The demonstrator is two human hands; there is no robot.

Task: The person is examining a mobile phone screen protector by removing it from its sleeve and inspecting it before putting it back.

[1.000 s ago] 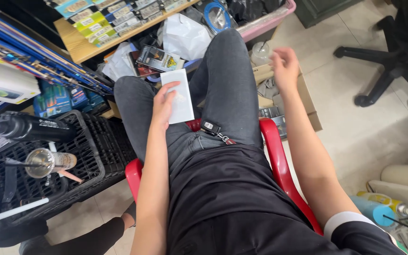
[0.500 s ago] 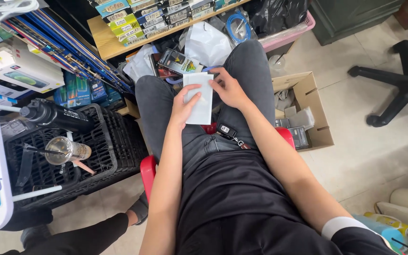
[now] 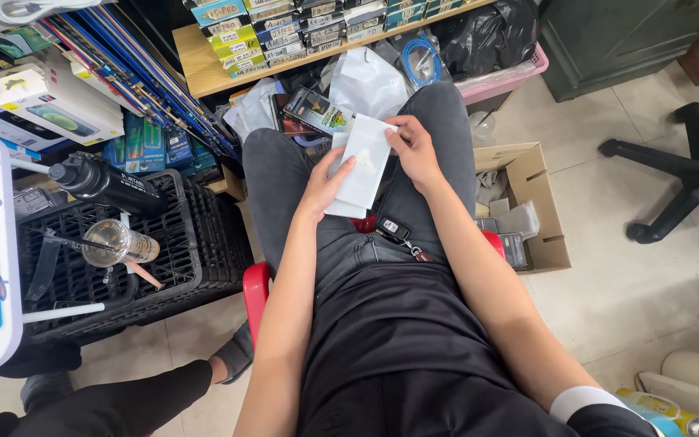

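Both hands meet on a flat white packet lying over the lap between the thighs: the right hand has its fingertips closed in a pinch on the packet's upper right edge, while the left hand lies nearly flat, fingers spread along its left side and pressing it down. To work that edge cleanly, I judge the left palm should keep the packet pinned while the right pinch stays close to the corner. A key fob rests just below, on the waistband. Half a second ago the right hand had only just touched the packet; a second ago it hung apart, off to the side above the cardboard box.
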